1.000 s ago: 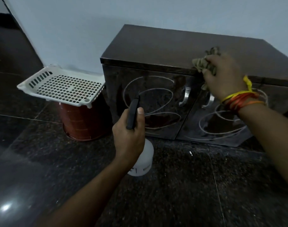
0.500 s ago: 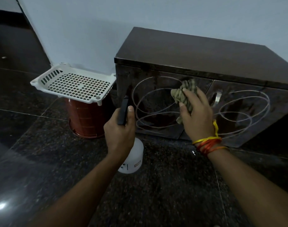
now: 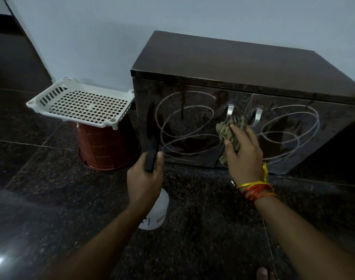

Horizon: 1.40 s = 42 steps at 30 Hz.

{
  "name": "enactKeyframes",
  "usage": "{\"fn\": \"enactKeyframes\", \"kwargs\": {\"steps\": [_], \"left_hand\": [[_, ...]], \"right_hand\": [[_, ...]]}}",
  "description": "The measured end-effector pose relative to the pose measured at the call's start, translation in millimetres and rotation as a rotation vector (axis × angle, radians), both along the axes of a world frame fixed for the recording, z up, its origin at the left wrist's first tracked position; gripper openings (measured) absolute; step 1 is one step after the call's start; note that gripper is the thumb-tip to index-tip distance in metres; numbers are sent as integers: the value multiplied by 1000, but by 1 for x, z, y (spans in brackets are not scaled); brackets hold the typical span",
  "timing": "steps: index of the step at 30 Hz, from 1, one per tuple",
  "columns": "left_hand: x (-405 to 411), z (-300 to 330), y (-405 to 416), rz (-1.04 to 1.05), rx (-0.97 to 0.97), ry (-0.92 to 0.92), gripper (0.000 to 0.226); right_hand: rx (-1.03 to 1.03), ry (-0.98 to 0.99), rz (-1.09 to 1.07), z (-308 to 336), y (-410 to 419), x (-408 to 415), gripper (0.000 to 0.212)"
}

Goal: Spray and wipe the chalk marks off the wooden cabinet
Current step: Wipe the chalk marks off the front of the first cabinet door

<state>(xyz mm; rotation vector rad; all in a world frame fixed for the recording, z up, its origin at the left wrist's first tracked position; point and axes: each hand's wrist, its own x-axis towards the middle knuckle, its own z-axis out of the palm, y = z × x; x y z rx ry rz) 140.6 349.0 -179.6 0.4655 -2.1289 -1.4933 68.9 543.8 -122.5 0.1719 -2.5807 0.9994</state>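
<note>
- My right hand [image 3: 244, 152] grips the cloth [image 3: 230, 130] against the cabinet [image 3: 223, 77] doors, between looping chalk marks [image 3: 184, 128].
- My left hand [image 3: 145, 182] grips the spray bottle [image 3: 155, 213], nozzle near the left door.

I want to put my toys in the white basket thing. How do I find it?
Find the dark wooden cabinet with chalk loops on its doors, standing against the pale wall. Just left of it, a reddish-brown bucket stands upside down on the floor. The white plastic tray rests on top of that bucket, and it is the only white thing full of small square holes.
</note>
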Motion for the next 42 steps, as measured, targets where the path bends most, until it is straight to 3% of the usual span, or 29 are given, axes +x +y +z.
{"fn": "enactKeyframes", "kwargs": {"steps": [3,7,12,18,24,29,33,42], "left_hand": [[-4,10,13,-54,-21,45,41],[-13,23,26,-105,-18,92,29],[-20,29,40,-167,-37,119,29],[-22,29,56,-211,-97,114,46],[-27,23,69,-277,-167,101,44],[-21,1,71,-316,-221,32,49],[-11,-16,62,-328,-304,-38,38],[1,-39,32,-308,-400,-184,35]], "right_hand": [[8,-16,-16,-4,4,2,42],[-1,-5,-33,-5,10,3,41],[9,5,-53,-10,15,5,41],[8,-25,-102,-18,25,7,41],[1,-26,-141,-17,38,5,41],[-6,-48,-146,-21,46,5,42],[-17,-56,-141,-24,44,4,42],[-47,-85,-103,-29,31,2,42]]}}
